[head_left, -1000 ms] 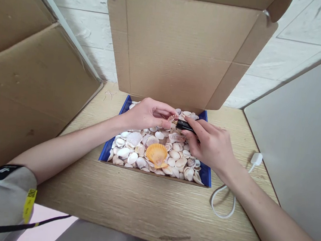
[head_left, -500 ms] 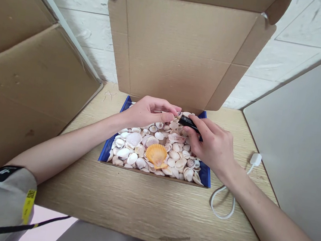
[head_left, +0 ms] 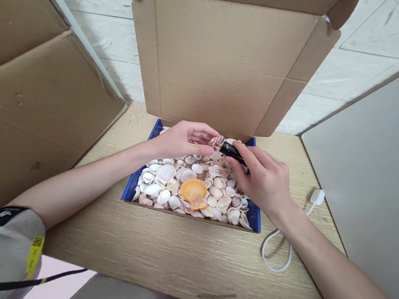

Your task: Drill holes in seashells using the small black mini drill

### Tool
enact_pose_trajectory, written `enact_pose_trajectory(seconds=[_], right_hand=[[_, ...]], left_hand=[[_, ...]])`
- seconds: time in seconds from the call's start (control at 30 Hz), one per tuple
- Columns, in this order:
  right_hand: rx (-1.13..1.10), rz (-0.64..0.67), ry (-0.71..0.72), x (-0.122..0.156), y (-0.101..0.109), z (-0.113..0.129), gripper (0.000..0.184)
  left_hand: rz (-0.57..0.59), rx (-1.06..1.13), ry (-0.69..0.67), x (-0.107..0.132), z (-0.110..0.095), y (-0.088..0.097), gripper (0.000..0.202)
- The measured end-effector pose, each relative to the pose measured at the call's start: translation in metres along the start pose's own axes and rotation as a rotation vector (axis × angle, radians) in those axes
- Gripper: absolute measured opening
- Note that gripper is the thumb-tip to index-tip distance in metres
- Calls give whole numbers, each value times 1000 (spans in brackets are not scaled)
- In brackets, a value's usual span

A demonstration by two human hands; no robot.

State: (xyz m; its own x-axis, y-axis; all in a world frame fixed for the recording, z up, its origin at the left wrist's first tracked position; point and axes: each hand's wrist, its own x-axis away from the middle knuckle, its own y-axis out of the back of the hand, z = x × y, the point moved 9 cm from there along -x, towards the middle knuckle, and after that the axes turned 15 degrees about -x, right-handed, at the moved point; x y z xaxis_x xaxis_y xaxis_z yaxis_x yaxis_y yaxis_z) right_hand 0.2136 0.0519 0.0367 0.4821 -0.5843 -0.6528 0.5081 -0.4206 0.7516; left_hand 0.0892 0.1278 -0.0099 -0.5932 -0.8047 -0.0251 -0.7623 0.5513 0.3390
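Note:
Above the shells, my left hand (head_left: 193, 139) pinches a small pinkish-brown seashell (head_left: 215, 142) between thumb and fingers. My right hand (head_left: 265, 174) is wrapped round a slim black pen-shaped tool (head_left: 232, 153) with a brass-coloured tip. That tip points left and meets the held shell; whether it touches cannot be made out exactly. Beneath both hands lies a shallow open cardboard box (head_left: 193, 217) lined in blue and filled with many pale shells. A large orange scallop shell (head_left: 194, 192) lies on top near its front edge.
The box's lid (head_left: 228, 63) stands upright behind. A white cable (head_left: 275, 269) with a plug (head_left: 317, 197) lies on the wooden table (head_left: 163, 248) at right. A big cardboard sheet (head_left: 41, 121) rises at left, a grey panel (head_left: 374, 151) at right.
The small shell in my left fingers has turned into clearer view beside the tool's tip. My right hand and the tool have shifted very slightly left.

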Motion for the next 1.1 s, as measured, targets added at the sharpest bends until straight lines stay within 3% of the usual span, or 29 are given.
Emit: enact_pose_trajectory(seconds=[0.17,0.4,0.8,1.1], right_hand=[[-19,18,20,0,-1,3,28],[30,4,-79,3,-1,-7,29],[60,1,-110,3,-1,-9,30],[38,25,-144,4,-4,-12,32]], left_hand=[[-44,-5,-20,0,-1,3,29],[-197,15,-44,-1,-1,19,32],[-260,3,-39,0,-1,25,29],[-230,10,-27,0,0,22,32]])
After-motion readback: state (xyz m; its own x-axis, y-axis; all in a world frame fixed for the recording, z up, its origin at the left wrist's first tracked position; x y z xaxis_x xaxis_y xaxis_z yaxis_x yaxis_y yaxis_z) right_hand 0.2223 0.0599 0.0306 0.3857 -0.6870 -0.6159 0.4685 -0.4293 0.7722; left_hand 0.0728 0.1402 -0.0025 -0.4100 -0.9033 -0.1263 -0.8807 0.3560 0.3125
